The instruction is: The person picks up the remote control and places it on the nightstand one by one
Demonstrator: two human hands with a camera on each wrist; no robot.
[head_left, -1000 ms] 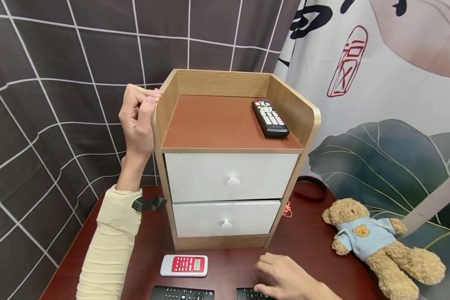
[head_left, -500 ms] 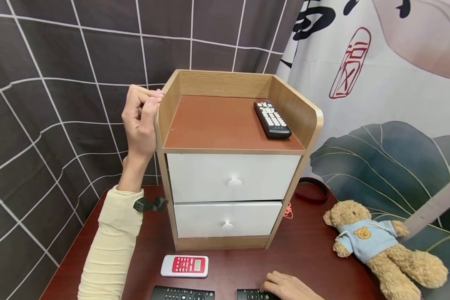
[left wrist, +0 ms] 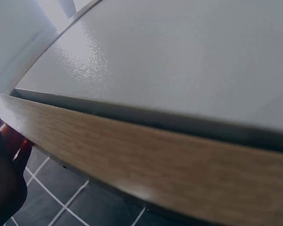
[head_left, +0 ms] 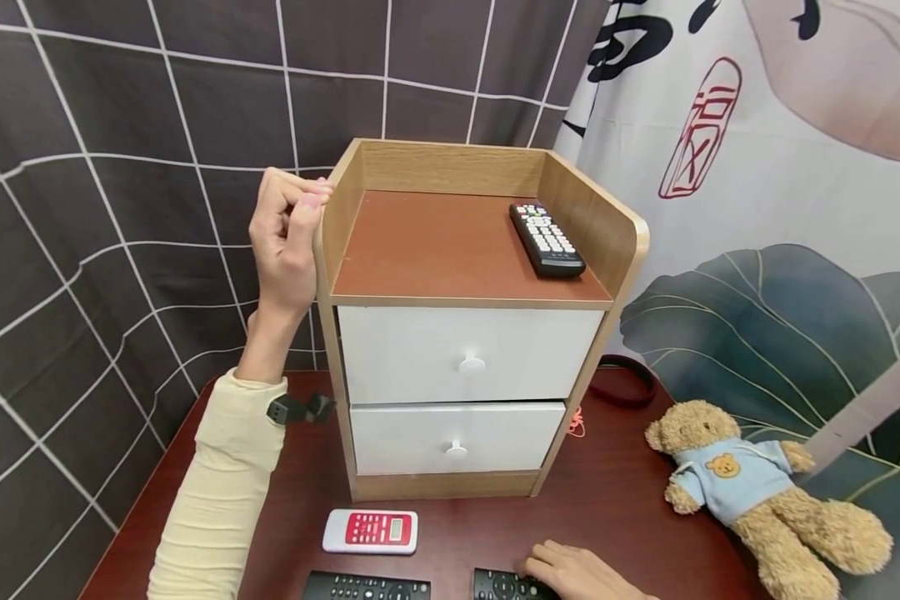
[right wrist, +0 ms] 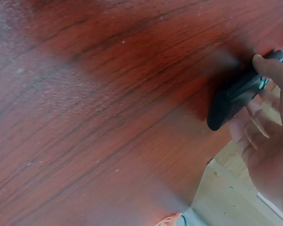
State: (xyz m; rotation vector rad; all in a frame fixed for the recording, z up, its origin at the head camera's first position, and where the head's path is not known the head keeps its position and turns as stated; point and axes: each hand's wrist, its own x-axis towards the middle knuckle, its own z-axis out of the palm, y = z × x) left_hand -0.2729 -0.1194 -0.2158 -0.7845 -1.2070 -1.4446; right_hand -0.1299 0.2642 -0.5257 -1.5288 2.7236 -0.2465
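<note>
A small wooden cabinet (head_left: 450, 487) with two white drawer fronts stands on the dark red table. At its upper left side panel, my left hand (head_left: 287, 242) has curled fingers and grips the edge; in the left wrist view part of that hand (left wrist: 4, 183) shows dark beside the panel (left wrist: 132, 160). Down at the front, my right hand (head_left: 581, 571) holds a black remote control (head_left: 504, 585). The right wrist view shows this remote (right wrist: 233, 99) between the thumb on one long side and the fingers on the other.
Another black remote (head_left: 363, 587) and a white-and-red remote (head_left: 370, 532) lie in front of the cabinet. A black remote with white buttons (head_left: 546, 240) rests on the cabinet's top. A teddy bear (head_left: 765, 483) and a dark band (head_left: 626, 379) lie to the right.
My right hand has drawn down and closed on the black remote, whose far edge has risen slightly in view. The left hand stays at the cabinet's edge.
</note>
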